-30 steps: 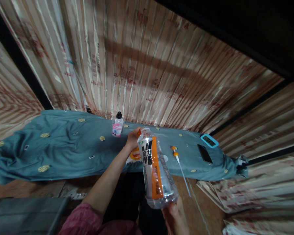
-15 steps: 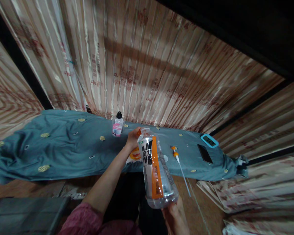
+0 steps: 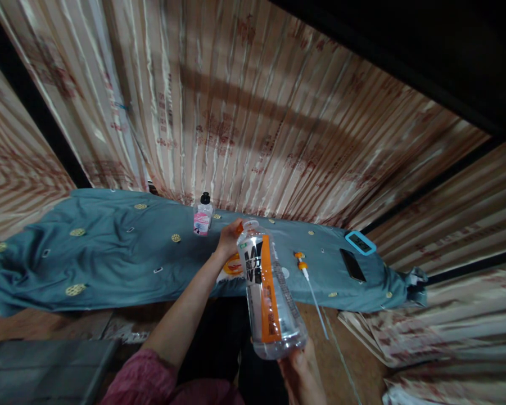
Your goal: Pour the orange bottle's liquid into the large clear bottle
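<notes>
A large clear plastic bottle (image 3: 261, 292) with an orange, black and silver label tilts in front of me, its uncapped mouth pointing away. My right hand (image 3: 301, 368) is closed around the bottle's base. Up by the neck is my left hand (image 3: 229, 241), its fingers curled against the bottle and partly hidden behind it; a bit of orange shows at the fingertips. An orange and white pump head (image 3: 302, 265) with a long thin tube lies to the right of the bottle. Partly hidden behind the bottle is a flat white and orange printed item (image 3: 233, 266).
A teal patterned cloth (image 3: 118, 253) covers the long narrow surface. On it stand a small clear bottle (image 3: 203, 216) with black cap and pink label, a black phone (image 3: 353, 265) and a blue-framed digital clock (image 3: 360, 243). A grey box (image 3: 46, 368) sits at lower left. Striped sheeting (image 3: 236, 112) hangs behind.
</notes>
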A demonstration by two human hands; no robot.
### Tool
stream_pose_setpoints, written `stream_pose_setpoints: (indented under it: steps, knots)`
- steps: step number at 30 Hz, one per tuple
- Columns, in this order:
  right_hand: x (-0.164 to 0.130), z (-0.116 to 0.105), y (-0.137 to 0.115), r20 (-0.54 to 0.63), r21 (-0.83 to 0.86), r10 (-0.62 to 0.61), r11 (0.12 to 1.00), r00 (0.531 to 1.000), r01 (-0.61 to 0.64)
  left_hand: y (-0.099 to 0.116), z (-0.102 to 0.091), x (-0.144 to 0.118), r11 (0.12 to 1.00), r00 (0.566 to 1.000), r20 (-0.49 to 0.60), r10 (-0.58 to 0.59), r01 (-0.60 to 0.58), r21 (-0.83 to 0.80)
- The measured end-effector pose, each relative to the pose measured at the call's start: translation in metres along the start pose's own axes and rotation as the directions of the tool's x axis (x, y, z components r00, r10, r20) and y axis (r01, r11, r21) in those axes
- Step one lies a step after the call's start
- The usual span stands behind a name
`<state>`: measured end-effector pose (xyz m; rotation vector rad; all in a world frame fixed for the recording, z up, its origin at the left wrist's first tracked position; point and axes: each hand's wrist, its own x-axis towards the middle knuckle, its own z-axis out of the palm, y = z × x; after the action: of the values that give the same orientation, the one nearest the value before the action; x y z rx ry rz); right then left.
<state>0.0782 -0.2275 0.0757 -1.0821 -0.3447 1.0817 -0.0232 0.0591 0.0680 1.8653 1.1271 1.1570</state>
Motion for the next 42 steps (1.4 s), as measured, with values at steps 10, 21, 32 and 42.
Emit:
stream_pose_setpoints:
  steps: [10, 21, 32, 42]
  knots:
    - [0.002, -0.002, 0.002, 0.008, -0.011, -0.022, 1.0, 1.0, 0.022, -0.003, 0.003, 0.002, 1.0, 1.0, -0.003, 0.012, -0.012, 0.019]
    - [-0.002, 0.006, -0.005, -0.016, -0.015, 0.001, 1.0, 1.0, -0.001, 0.001, 0.001, 0.001, 0.999, 1.0, 0.009, 0.005, -0.005, 0.032]
    - [-0.001, 0.004, -0.004, -0.005, -0.018, -0.022, 1.0, 1.0, 0.022, 0.006, -0.001, -0.002, 0.999, 1.0, 0.01, -0.005, 0.005, 0.036]
    - [0.0, 0.004, -0.005, -0.02, -0.032, -0.012, 0.999, 1.0, 0.011, 0.008, -0.001, -0.001, 0.999, 1.0, 0.016, -0.017, 0.016, 0.042]
